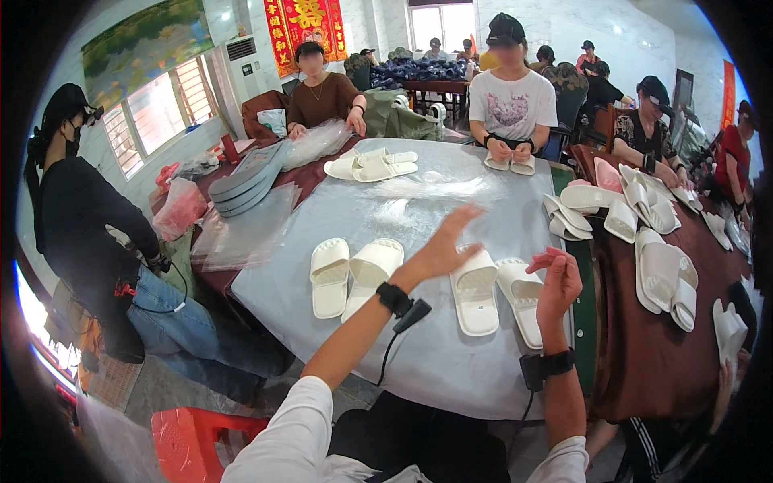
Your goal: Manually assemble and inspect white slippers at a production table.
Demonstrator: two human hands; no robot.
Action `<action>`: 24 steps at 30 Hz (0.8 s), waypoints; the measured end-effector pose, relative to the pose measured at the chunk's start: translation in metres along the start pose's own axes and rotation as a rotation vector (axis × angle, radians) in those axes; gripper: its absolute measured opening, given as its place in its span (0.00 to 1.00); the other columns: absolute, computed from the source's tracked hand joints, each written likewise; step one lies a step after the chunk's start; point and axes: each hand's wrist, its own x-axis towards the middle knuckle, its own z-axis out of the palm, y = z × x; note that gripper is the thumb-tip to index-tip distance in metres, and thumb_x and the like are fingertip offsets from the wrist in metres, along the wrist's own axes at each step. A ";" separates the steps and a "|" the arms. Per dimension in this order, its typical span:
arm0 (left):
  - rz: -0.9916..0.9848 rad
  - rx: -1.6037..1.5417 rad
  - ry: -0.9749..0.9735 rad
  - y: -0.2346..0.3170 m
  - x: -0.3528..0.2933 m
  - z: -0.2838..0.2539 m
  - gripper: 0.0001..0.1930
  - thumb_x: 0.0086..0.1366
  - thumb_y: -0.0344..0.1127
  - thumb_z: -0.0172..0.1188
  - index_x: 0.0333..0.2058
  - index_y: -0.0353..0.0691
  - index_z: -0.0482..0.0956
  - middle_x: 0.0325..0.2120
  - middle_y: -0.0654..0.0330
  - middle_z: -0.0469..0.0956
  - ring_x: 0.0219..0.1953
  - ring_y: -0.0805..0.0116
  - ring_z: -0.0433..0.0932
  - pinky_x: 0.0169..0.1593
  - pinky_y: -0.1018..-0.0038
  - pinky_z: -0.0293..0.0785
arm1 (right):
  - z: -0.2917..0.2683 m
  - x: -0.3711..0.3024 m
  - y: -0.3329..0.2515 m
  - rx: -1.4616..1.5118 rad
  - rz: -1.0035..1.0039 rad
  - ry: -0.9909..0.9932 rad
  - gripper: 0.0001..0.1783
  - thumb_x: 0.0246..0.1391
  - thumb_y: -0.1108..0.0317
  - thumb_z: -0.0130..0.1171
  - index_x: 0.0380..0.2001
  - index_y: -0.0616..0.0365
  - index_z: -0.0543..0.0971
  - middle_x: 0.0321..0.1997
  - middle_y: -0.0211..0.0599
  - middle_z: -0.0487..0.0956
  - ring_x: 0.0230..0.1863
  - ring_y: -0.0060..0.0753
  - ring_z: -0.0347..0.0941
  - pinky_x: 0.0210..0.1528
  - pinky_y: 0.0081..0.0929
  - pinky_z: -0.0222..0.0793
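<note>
My left hand (444, 245) is raised above the grey table cover, fingers stretched out and apart, with nothing seen in it. My right hand (559, 288) is up at the right, its fingers bent in toward the thumb; whatever they hold, if anything, is too small to make out. Below and between the hands lies a white slipper (477, 310), and its mate, another white slipper (523, 310), is partly behind my right hand. Left of my left forearm rest two more white slippers (328, 294). Beyond my left hand is a loose pile of thin clear plastic strands (435, 187).
White slippers (370, 165) lie at the table's far left. Clear bags (241, 233) and grey curved pieces (254, 181) are at the left edge. Several slippers cover the brown table (620, 322) at right. A person opposite handles slippers (511, 165). A red stool (189, 443) stands lower left.
</note>
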 end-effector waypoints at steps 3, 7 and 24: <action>0.178 0.048 -0.085 0.083 -0.002 -0.022 0.24 0.71 0.37 0.60 0.62 0.38 0.69 0.52 0.52 0.79 0.59 0.54 0.74 0.66 0.59 0.65 | 0.008 0.002 -0.025 0.219 0.043 -0.040 0.18 0.75 0.59 0.48 0.46 0.66 0.76 0.34 0.39 0.80 0.28 0.26 0.76 0.38 0.23 0.71; -0.235 -0.515 -0.276 0.120 -0.035 -0.024 0.21 0.78 0.41 0.52 0.62 0.37 0.67 0.33 0.59 0.81 0.40 0.66 0.82 0.51 0.69 0.76 | 0.013 -0.009 -0.065 0.274 0.101 0.023 0.17 0.75 0.59 0.48 0.44 0.65 0.77 0.31 0.35 0.78 0.27 0.25 0.75 0.35 0.23 0.71; -0.388 -0.754 -0.377 0.165 -0.090 -0.076 0.17 0.76 0.36 0.56 0.59 0.38 0.72 0.25 0.65 0.76 0.26 0.78 0.73 0.35 0.78 0.71 | 0.009 -0.041 -0.186 -0.241 0.478 -0.262 0.16 0.73 0.56 0.52 0.42 0.59 0.78 0.20 0.19 0.62 0.21 0.09 0.54 0.22 0.15 0.48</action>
